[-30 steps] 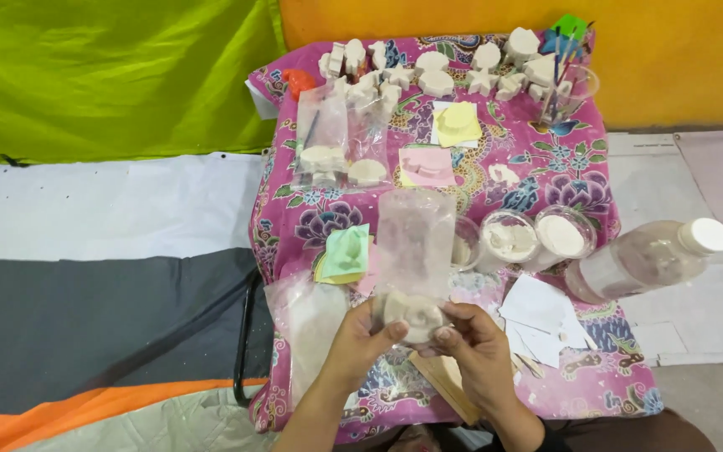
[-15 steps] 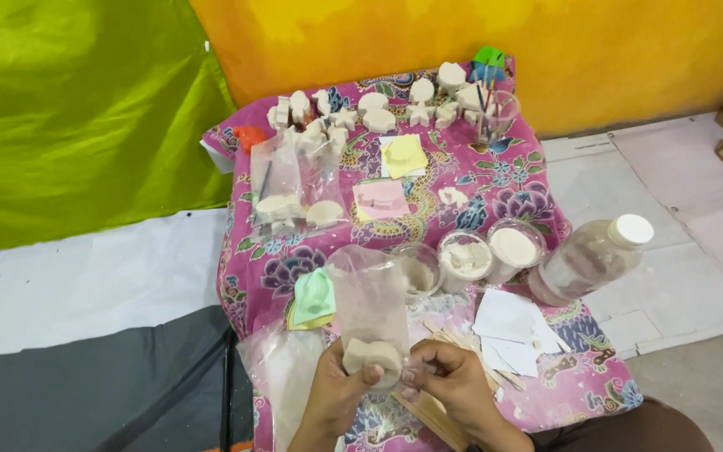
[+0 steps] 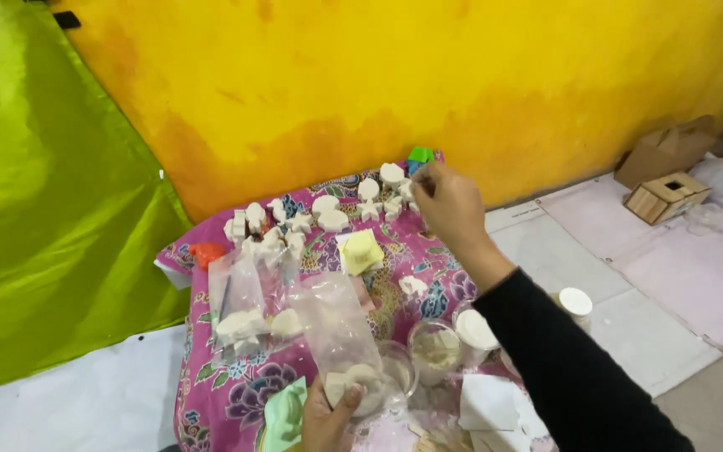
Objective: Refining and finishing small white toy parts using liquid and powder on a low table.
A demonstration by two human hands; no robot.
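The right hand (image 3: 448,201) reaches out toward twelve o'clock on a dark-sleeved arm, fingers pinched together. The left hand (image 3: 328,414) stays low at six o'clock, fingers curled closed.

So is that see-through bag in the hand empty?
No. The clear plastic bag has white pieces at its bottom, where the left hand holds it upright.

- The cloth (image 3: 236,393) lies on the floor before the wall (image 3: 428,92).
- Moulded shapes (image 3: 328,219) sit along the cloth's far edge, the right hand (image 3: 449,201) above their right end.
- Two bags (image 3: 248,305) lie left of centre.
- The left hand (image 3: 328,418) holds a bag (image 3: 340,335) at the near edge.
- Cups (image 3: 453,339) stand right of that bag.
- Boxes (image 3: 667,172) sit far right, by the wall.
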